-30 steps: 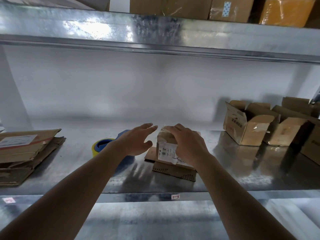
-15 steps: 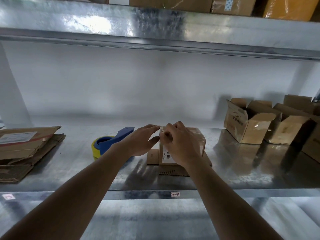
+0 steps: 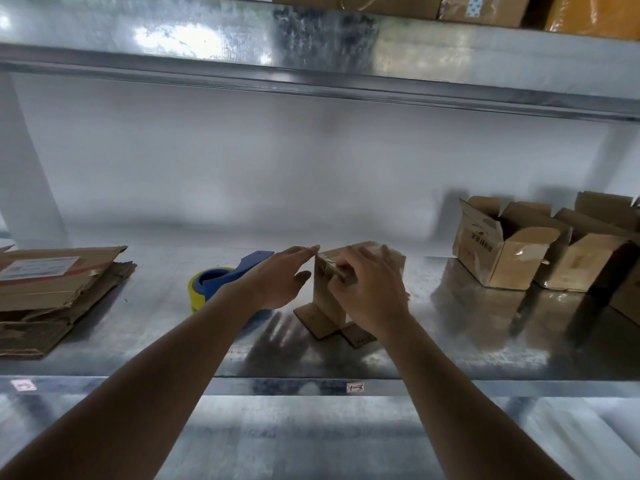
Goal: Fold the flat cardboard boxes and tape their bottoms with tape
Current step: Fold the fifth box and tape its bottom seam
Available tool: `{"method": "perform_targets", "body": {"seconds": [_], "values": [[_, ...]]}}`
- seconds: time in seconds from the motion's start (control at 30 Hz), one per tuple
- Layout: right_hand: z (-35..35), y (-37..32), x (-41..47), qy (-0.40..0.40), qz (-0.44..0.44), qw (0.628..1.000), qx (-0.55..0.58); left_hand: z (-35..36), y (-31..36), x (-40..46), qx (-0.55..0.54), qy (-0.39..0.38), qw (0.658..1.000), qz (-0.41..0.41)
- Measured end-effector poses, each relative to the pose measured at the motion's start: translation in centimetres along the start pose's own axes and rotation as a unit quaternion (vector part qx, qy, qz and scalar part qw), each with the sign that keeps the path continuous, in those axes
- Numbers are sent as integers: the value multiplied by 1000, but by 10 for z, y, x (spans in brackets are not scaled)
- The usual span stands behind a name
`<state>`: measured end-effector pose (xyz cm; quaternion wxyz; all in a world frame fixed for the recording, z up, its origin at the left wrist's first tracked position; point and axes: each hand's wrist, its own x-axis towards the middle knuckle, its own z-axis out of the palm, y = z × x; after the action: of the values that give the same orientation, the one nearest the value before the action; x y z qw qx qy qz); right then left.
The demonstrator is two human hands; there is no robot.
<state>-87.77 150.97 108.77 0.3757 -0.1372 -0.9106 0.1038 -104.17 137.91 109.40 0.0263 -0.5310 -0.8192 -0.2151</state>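
Metal shelf [image 3: 485,341] carrying work; upper shelf low overhead, limiting lift. Flat cardboard stack [image 3: 52,289] at left, folded boxes [image 3: 502,251] at right, open room between. Small box [image 3: 332,292] upended at centre, bottom flaps splayed on shelf. Right hand [image 3: 370,292] curled, gripping its upper edge; left hand [image 3: 277,282] spread, fingertips touching corner. Judged: taping step. Next: reaching tape dispenser [image 3: 221,282], just left.

My hands have bare shelf [image 3: 145,344] to move over on the near side, between the flat cardboard stack [image 3: 52,292] at far left and the small box [image 3: 341,289] at centre. The tape dispenser [image 3: 221,282] sits just left of that box, behind my left wrist. On the right, open folded boxes [image 3: 502,251] crowd the shelf, and the upper shelf [image 3: 311,53] caps the room overhead.
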Motion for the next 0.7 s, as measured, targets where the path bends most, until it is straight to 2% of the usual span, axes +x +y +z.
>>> {"method": "perform_targets", "body": {"seconds": [0.17, 0.3, 0.4, 0.5, 0.6, 0.7], "values": [[4, 23, -6, -21, -33, 995, 91, 0, 0, 0, -5, 20, 1000, 22], [0, 21, -8, -28, -10, 991, 128, 2, 5, 1, -26, 24, 998, 59], [-5, 24, -5, -17, -20, 993, 119, 1, 10, -1, -38, 10, 996, 77], [-8, 27, -6, -15, -39, 993, 110, -3, 6, -4, -26, -23, 997, 62], [-13, 25, -5, -1, -45, 998, 42, -5, 4, -5, -25, -68, 996, 43], [-14, 20, -1, -3, -82, 996, -45, -5, 9, -5, -1, -59, 998, 36]]}}
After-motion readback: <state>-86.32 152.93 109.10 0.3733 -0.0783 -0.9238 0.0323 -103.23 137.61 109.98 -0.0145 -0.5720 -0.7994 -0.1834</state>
